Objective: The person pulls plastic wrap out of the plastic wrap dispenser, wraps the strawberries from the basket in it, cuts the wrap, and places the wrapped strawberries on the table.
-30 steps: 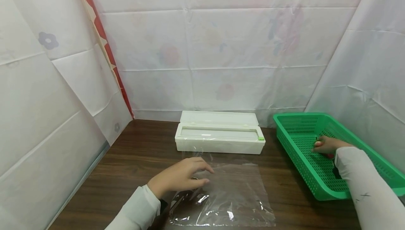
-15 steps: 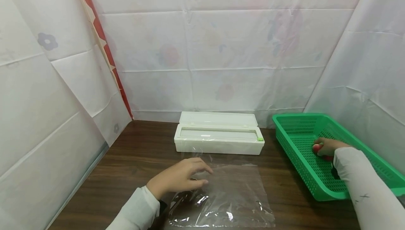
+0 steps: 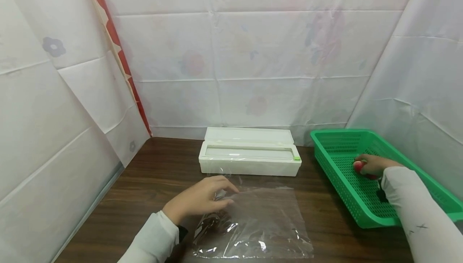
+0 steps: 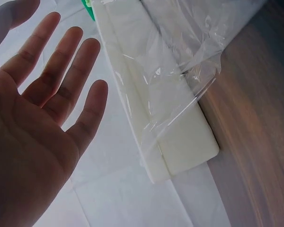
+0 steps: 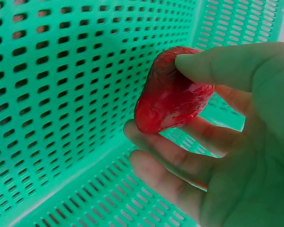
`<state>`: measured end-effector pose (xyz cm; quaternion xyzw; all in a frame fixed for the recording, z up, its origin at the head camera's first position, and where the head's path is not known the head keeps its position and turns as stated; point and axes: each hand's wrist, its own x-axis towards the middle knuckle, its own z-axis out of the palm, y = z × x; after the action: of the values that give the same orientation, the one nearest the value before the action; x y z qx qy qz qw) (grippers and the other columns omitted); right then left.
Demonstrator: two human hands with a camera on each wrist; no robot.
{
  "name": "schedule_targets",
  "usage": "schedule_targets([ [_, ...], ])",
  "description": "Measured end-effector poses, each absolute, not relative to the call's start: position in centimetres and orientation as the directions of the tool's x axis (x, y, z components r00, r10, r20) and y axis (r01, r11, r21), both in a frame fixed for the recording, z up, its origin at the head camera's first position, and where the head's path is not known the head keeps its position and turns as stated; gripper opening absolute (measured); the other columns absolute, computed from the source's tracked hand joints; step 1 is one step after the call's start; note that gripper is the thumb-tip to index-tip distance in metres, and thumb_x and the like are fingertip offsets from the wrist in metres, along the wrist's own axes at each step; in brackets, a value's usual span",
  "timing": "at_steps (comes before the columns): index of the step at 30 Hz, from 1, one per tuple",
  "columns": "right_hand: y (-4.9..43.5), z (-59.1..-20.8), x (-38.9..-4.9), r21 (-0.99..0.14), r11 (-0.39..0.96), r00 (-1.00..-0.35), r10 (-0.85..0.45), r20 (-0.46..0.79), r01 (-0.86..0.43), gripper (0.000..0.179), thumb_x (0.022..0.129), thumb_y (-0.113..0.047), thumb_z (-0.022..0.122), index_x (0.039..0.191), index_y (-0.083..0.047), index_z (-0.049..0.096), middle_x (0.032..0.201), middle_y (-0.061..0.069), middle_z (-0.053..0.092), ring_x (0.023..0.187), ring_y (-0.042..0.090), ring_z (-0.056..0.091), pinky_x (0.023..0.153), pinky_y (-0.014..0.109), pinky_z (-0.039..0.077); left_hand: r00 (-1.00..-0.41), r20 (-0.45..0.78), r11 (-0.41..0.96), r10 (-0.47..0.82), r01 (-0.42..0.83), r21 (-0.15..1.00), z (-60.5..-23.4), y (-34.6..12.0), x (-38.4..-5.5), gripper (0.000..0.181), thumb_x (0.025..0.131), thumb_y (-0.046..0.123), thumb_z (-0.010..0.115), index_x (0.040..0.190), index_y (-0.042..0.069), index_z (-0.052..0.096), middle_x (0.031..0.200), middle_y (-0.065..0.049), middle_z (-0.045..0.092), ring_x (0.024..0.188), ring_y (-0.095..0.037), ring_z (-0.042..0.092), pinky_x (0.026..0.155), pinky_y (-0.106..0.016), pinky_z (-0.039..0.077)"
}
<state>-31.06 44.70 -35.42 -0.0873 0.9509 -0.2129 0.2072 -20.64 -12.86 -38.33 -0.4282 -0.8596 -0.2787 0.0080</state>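
Note:
In the right wrist view, my right hand (image 5: 246,132) grips a red fruit (image 5: 173,92) between thumb and fingers. The fruit is small and tapered, with a shiny, crinkled surface; its exact kind cannot be told. That hand is inside the green basket (image 3: 341,180), and more red shows under it in the head view. My left hand (image 3: 200,198), fingers loosely bent and palm empty, hovers over the left part of a clear sheet of cling film (image 3: 267,219). The film runs forward from a white cling film dispenser (image 3: 249,164) whose lid stands raised.
The dark wooden table (image 3: 144,190) carries everything. A patterned white cloth (image 3: 253,54) hangs behind and at both sides, close to the dispenser and the basket. The basket's perforated wall rises right beside the fruit. A green piece (image 3: 297,158) sits at the dispenser's right end.
The right hand has taken hold of the red fruit and shifted slightly left inside the basket, with more of the fruit showing. The left hand has drawn back slightly to the left.

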Motion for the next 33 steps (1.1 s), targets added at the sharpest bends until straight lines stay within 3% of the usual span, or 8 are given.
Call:
schedule_targets([
  [6,45.1,-35.4,-31.8,-0.504,0.862,-0.905,-0.257,-0.34,-0.056,0.068,0.088,-0.007,0.057,0.141,0.022,0.026,0.131,0.051,0.032,0.108,0.047,0.052,0.074,0.04,0.051,-0.643,0.263,0.475,0.72,0.732,0.489,-38.2,-13.5,-20.8,0.025,0.098,0.023,0.066,0.122,0.017,0.07,0.119,0.008,0.065,0.106,-0.015,0.061,0.089,-0.037,0.052],
  [13,45.0,-34.7,-31.6,-0.552,0.832,-0.894,-0.285,-0.347,-0.051,0.065,0.091,-0.007,0.056,0.139,0.021,0.024,0.127,0.051,0.031,0.103,0.047,0.053,0.074,0.043,0.053,-0.619,0.314,0.459,0.72,0.764,0.453,-38.2,-14.0,-21.1,0.023,0.099,0.024,0.065,0.119,0.015,0.071,0.115,0.005,0.066,0.087,-0.005,0.054,0.076,-0.032,0.053],
  [19,43.7,-33.9,-30.6,-0.561,0.828,-0.912,-0.234,-0.337,-0.004,0.063,0.094,-0.01,0.054,0.14,0.021,0.024,0.126,0.048,0.035,0.1,0.041,0.056,0.074,0.042,0.053,-0.624,0.332,0.461,0.707,0.763,0.452,-38.1,-14.5,-21.2,0.02,0.099,0.021,0.065,0.118,0.017,0.071,0.114,0.005,0.067,0.095,-0.006,0.058,0.08,-0.029,0.052],
  [24,42.7,-33.0,-30.1,-0.585,0.811,-0.925,-0.228,-0.305,-0.007,0.059,0.098,-0.01,0.052,0.141,0.02,0.024,0.124,0.045,0.039,0.095,0.035,0.056,0.074,0.043,0.052,-0.642,0.331,0.461,0.691,0.745,0.482,-37.8,-15.0,-21.2,0.02,0.101,0.025,0.064,0.118,0.02,0.07,0.116,0.007,0.067,0.104,-0.009,0.061,0.085,-0.035,0.054],
  [33,41.8,-31.7,-30.0,-0.467,0.879,-0.927,-0.253,-0.278,-0.1,0.058,0.1,-0.021,0.052,0.141,0.015,0.033,0.115,0.033,0.052,0.083,0.027,0.054,0.066,0.042,0.051,-0.687,0.302,0.459,0.661,0.689,0.561,-38.0,-15.8,-21.6,0.021,0.1,0.022,0.065,0.118,0.013,0.07,0.115,0.004,0.069,0.106,-0.018,0.066,0.088,-0.034,0.055],
])
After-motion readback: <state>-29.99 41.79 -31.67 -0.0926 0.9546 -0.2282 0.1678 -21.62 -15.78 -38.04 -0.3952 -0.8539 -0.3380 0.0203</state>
